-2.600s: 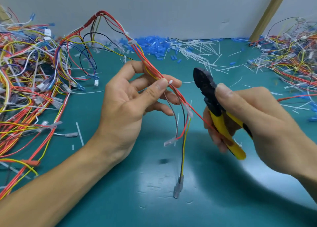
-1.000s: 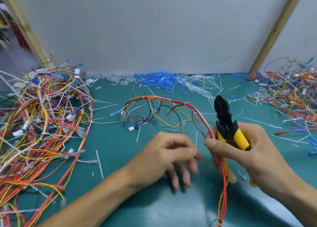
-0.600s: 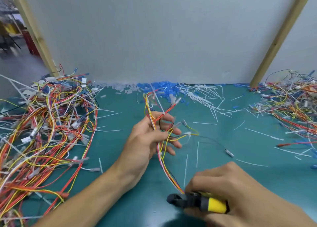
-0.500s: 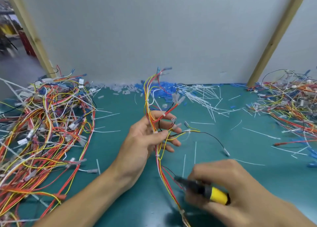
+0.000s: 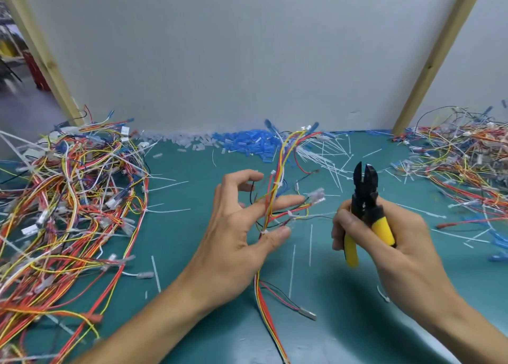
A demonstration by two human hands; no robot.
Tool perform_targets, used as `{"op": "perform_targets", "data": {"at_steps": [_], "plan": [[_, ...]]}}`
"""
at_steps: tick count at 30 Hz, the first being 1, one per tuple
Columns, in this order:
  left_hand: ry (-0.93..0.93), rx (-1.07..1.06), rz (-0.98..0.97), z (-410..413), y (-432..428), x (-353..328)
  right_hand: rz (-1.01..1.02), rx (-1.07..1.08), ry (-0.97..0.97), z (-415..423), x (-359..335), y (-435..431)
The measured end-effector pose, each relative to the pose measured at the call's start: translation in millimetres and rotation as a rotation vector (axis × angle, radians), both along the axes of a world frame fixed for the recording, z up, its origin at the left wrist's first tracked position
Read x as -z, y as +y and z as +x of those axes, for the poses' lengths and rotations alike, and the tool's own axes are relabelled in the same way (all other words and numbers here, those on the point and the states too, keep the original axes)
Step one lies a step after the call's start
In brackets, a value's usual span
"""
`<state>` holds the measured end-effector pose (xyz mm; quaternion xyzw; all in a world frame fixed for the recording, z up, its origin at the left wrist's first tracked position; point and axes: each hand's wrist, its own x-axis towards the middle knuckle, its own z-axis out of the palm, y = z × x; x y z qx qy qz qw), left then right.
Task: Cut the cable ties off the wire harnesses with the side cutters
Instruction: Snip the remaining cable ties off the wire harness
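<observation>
Two hands [image 5: 236,234] [image 5: 384,240], one side cutters [image 5: 365,196], one harness [image 5: 275,198]

A plain pale grey wall panel [image 5: 247,55] stands upright along the far edge of a teal table surface [image 5: 192,322], filling most of the upper view. Two bare wooden battens lean across it: one [image 5: 41,52] slants at the upper left, the other [image 5: 437,52] at the upper right. Beyond the left batten a blurred strip of room shows, with a grey floor [image 5: 19,108] and a dark red object [image 5: 34,69] too indistinct to identify. Light is even and soft, leaving a faint sheen on the near table surface.
</observation>
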<state>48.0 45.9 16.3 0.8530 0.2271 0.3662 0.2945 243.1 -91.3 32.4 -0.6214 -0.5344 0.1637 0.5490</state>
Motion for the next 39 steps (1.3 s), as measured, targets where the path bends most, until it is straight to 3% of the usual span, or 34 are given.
{"op": "perform_targets", "data": {"at_steps": [4, 6, 14, 19, 25, 32, 39], "plan": [[0.009, -0.078, 0.164, 1.0, -3.9, -0.1, 0.001, -0.024, 0.043, -0.6, 2.5, 2.2], [-0.031, -0.049, 0.115, 2.1, -5.8, -2.5, 0.010, -0.066, 0.087, -2.7, 2.2, 1.7], [-0.441, 0.241, -0.869, 4.4, -3.4, -5.7, -0.048, -0.045, 0.118, -2.2, -0.8, 1.2], [-0.572, 0.339, -1.139, 2.3, 0.1, -8.0, -0.156, -0.122, 0.139, 1.8, -1.5, 0.8], [-0.659, 0.427, -1.303, 0.8, 0.8, -10.8, -0.254, -0.200, 0.079, -0.7, 0.4, 0.1], [-0.702, 0.382, -1.340, -0.3, 0.3, -11.5, -0.330, -0.240, 0.071, -1.1, -4.3, -1.4], [-0.658, 0.282, -1.285, -1.6, 3.3, -10.2, -0.392, -0.308, 0.282, 4.2, -10.1, -0.3]]}}
